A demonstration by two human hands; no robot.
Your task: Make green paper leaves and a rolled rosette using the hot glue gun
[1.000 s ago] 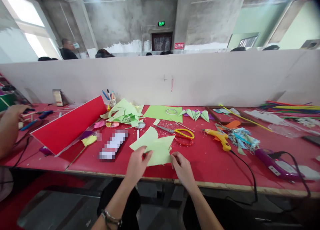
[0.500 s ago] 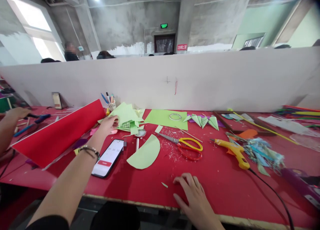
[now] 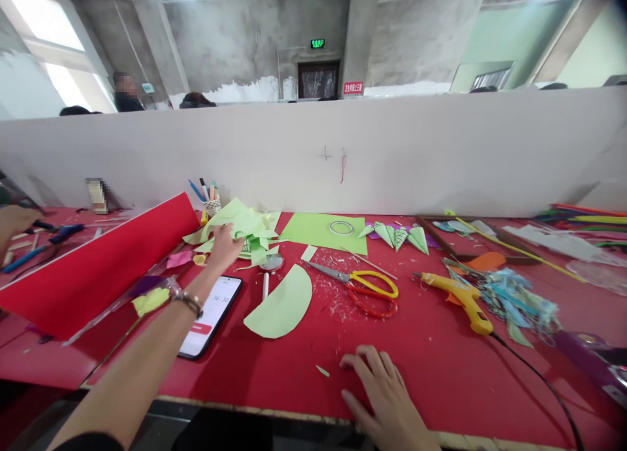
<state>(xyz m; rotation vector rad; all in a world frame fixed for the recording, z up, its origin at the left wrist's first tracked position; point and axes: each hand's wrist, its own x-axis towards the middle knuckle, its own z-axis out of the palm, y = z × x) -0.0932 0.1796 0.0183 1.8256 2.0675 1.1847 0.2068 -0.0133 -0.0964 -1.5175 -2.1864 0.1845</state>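
Note:
My left hand [image 3: 224,250] reaches to the back of the table, its fingers closed on pale green paper scraps [image 3: 247,223] in a loose heap; the fingertips are partly hidden. My right hand [image 3: 385,389] lies near the front edge, fingers apart and holding nothing. Between the hands is a pale green paper half-circle [image 3: 281,304], over the white handle of a magnifying glass [image 3: 272,262]. Scissors [image 3: 360,284] with yellow and red handles lie beyond my right hand. Under my left forearm is a phone [image 3: 215,314].
A silver ring [image 3: 341,227] rests on a green sheet [image 3: 306,232], beside several paper cones [image 3: 399,236]. At right are a yellow glue gun [image 3: 463,297], its cord, and a tassel bundle [image 3: 514,300]. A red board [image 3: 108,268] leans at left; another person's hand [image 3: 17,225] is beyond it.
My left hand has moved slightly right within the paper heap, and the scraps around it have shifted. The red board has swung a little left and lower in view. My right hand stays put.

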